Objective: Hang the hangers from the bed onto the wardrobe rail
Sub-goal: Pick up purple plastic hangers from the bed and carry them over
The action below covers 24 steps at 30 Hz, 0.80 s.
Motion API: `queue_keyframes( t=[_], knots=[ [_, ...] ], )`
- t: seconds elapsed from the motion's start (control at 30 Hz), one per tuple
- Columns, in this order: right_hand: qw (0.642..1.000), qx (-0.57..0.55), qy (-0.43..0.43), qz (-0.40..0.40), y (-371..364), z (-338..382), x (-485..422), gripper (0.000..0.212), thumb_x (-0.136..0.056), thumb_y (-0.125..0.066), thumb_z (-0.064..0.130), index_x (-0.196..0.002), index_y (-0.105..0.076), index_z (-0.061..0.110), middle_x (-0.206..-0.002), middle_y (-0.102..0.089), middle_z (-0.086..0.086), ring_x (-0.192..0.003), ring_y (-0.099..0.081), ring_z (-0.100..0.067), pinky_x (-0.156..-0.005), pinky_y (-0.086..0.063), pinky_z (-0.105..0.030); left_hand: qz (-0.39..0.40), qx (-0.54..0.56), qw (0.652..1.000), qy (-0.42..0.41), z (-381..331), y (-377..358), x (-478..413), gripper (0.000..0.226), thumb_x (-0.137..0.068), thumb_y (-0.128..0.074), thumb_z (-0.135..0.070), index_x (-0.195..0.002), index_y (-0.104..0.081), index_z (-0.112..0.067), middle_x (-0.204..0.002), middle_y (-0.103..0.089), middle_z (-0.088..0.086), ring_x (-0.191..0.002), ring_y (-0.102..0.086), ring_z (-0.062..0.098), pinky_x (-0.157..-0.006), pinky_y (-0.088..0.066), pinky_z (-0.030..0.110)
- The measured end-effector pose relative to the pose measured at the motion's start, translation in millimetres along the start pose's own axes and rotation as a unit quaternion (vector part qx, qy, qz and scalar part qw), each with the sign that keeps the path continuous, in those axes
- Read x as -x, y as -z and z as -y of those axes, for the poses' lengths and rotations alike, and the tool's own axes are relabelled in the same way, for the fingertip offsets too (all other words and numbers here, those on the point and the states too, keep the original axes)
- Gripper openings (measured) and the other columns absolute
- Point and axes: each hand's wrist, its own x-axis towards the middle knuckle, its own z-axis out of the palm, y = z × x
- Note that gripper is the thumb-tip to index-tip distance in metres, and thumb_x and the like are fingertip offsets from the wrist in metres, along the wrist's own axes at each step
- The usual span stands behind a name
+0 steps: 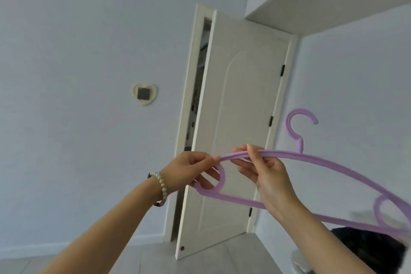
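One purple hanger (333,163), centre-right of the frame; the left hand (189,169) pinches its end, the right hand (266,176) pinches its top arm.

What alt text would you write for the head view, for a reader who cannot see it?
Two hands hold a purple plastic hanger near one end: the left hand grips its end loop, the right hand pinches its top bar. Behind them, a white door stands ajar.

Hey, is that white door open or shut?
Open, partway: the door stands swung off its frame, with a dark gap showing between them along its left edge.
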Motion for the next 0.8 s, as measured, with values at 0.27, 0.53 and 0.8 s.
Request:
queue_keyframes(
  t=[0.27, 0.53, 0.8],
  knots=[
    [0.993, 0.043, 0.084, -0.074, 155, 116, 21, 0.025, -0.094, -0.047, 0.026, -0.099, -0.065, 0.010, -0.101, -0.074, 0.000, -0.092, -0.071, -0.016, -0.066, -0.055, -0.019, 0.064, 0.019, 0.990, -0.125, -117, -146, -55, 0.031, -0.089, -0.052, -0.038, -0.081, -0.065, -0.011, -0.077, -0.071, -0.001, -0.060, -0.066, 0.014, -0.054, -0.050, 0.020],
    [0.977, 0.043, 0.110, -0.175, 300, 186, 26, 0.027, -0.085, -0.064, 0.028, -0.102, -0.064, 0.008, -0.095, -0.072, -0.010, -0.071, -0.070, -0.020, -0.060, -0.054, -0.023, 0.042, 0.031, 0.984, -0.168, -193, -298, -100, 0.033, -0.090, -0.053, -0.039, -0.082, -0.067, -0.010, -0.074, -0.070, -0.003, -0.056, -0.067, 0.009, -0.048, -0.047, 0.017],
    [0.940, 0.047, 0.219, -0.256, 424, 211, 15, 0.076, -0.085, -0.067, 0.011, -0.146, -0.022, 0.018, -0.103, -0.068, 0.003, -0.087, -0.070, -0.018, -0.068, -0.056, -0.026, -0.026, 0.053, 0.978, -0.202, -247, -419, -144, 0.033, -0.090, -0.055, -0.038, -0.082, -0.068, -0.008, -0.073, -0.071, -0.001, -0.055, -0.066, 0.013, -0.051, -0.050, 0.023]
  ],
)
